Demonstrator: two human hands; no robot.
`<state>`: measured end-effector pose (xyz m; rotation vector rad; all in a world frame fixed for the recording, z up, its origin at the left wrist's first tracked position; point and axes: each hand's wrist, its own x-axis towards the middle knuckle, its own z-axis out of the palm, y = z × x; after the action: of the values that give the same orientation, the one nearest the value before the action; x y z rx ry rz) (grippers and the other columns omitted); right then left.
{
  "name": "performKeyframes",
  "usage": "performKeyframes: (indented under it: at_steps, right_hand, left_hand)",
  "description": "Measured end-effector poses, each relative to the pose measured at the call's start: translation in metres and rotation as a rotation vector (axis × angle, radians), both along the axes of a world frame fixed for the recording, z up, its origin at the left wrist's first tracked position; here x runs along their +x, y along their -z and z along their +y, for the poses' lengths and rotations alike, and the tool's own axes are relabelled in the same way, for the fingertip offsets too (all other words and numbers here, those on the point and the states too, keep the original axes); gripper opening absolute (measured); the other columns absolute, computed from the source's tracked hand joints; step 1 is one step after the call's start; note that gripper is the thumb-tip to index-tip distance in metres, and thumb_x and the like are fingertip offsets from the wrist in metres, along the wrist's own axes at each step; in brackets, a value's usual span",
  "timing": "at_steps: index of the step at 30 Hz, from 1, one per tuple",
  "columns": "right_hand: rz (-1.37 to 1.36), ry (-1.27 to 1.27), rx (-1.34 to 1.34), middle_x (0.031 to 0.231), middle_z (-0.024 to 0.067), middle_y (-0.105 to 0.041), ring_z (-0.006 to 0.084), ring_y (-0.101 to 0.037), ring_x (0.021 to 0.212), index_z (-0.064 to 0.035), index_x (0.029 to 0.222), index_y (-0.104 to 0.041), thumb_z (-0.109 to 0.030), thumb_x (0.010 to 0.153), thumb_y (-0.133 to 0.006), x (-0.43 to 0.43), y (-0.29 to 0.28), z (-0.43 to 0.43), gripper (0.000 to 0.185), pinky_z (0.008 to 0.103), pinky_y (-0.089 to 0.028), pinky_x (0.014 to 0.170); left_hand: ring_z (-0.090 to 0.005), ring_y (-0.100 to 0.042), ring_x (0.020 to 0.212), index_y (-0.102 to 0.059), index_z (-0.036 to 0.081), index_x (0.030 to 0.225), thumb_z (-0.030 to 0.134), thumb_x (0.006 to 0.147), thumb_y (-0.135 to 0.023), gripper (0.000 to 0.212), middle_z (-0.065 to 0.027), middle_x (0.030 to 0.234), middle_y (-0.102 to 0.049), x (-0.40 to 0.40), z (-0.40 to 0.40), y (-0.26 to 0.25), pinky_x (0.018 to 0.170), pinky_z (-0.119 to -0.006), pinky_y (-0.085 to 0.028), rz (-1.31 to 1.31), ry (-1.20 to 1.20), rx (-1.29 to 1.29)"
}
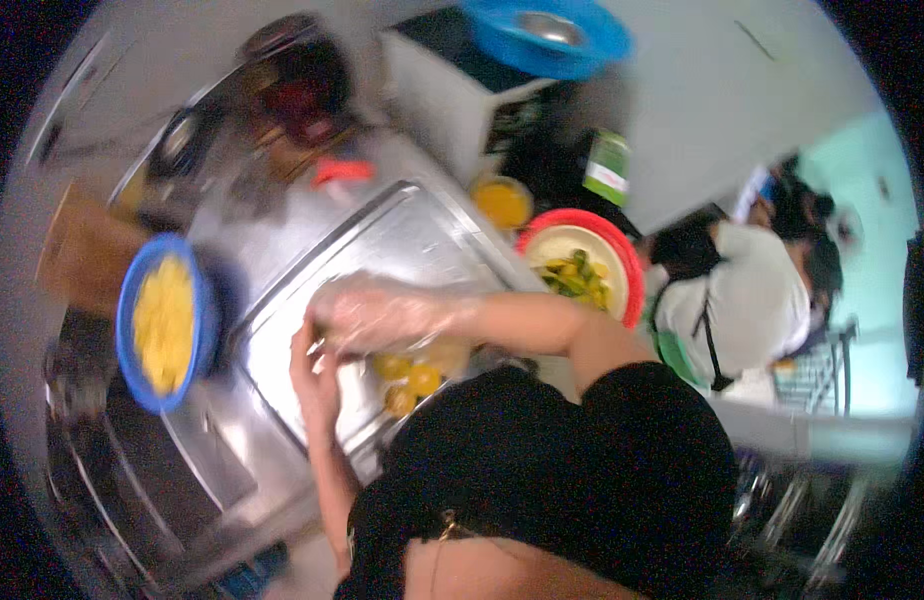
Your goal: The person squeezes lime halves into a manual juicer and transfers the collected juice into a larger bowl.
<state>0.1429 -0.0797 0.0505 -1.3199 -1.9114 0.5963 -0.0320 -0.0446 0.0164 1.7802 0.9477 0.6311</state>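
Both hands meet over a rectangular metal tray (424,225). My right hand (379,311), seemingly in a clear plastic glove, reaches in from the right and is blurred by motion. Against its fingertips is my left hand (316,367), with its fingers pointing up the picture. Whatever lies between the two hands is hidden. Several round yellow pieces (409,382) lie on the near part of the tray, below my right wrist. A blue bowl (124,337) of yellow food pieces (164,326) stands to the left of the tray.
Right of the tray are a red-rimmed bowl (633,262) with green and yellow pieces (578,279), a container of yellow content (501,201) and a green-and-white package (606,169). A blue basin (499,45) stands at the top. Another person (747,292) is at the right.
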Motion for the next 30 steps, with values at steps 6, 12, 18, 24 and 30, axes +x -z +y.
performKeyframes:
  at_steps: [6,12,18,24,30]
  right_hand:
    - [-0.102,-0.052,-0.016,0.076,0.0181,-0.063,0.0317,-0.063,0.073,-0.002,0.075,-0.065,-0.018,0.072,-0.053,0.011,0.018,-0.003,0.021,0.0418,-0.051,0.063]
    - [-0.238,-0.007,0.266,0.066,0.0152,-0.056,0.0299,-0.057,0.063,0.0002,0.063,-0.055,-0.024,0.071,-0.054,0.002,0.041,0.01,0.025,0.0397,-0.046,0.059]
    - [-0.213,-0.12,0.315,0.063,0.0127,-0.057,0.0268,-0.058,0.061,-0.0031,0.06,-0.056,-0.025,0.066,-0.057,-0.001,0.064,0.028,0.022,0.038,-0.045,0.052]
    - [-0.422,-0.07,0.341,0.058,0.0112,-0.054,0.0268,-0.055,0.055,-0.0062,0.058,-0.055,-0.022,0.063,-0.06,0.0,0.054,0.03,0.018,0.0388,-0.045,0.052]
    - [-0.401,-0.069,0.431,0.057,0.0091,-0.056,0.0263,-0.059,0.055,-0.0066,0.057,-0.056,-0.022,0.063,-0.06,0.005,0.053,0.033,0.017,0.0396,-0.046,0.047]
  left_hand:
    - [-0.0162,-0.059,0.086,-0.056,-0.009,0.11,0.002,0.085,-0.054,0.027,-0.0142,0.097,-0.063,0.015,0.005,0.014,0.076,-0.026,-0.048,-0.121,-0.227,-0.084]
    - [-0.0177,-0.059,0.085,-0.058,-0.009,0.105,-0.004,0.079,-0.057,0.026,-0.0142,0.095,-0.063,0.014,0.01,0.02,0.077,-0.028,-0.047,-0.105,-0.165,0.048]
    - [-0.0166,-0.059,0.086,-0.059,-0.009,0.102,-0.003,0.078,-0.058,0.025,-0.0139,0.096,-0.063,0.013,0.011,0.022,0.079,-0.028,-0.046,-0.026,-0.168,0.038]
    - [-0.0116,-0.052,0.075,-0.059,-0.006,0.09,-0.001,0.078,-0.061,0.014,-0.0054,0.082,-0.058,0.008,0.021,0.031,0.068,-0.024,-0.043,-0.031,-0.115,0.089]
    - [-0.0134,-0.045,0.063,-0.054,-0.005,0.079,-0.001,0.076,-0.06,0.008,-0.0051,0.071,-0.049,0.013,0.023,0.022,0.06,-0.026,-0.039,0.03,-0.021,0.312]
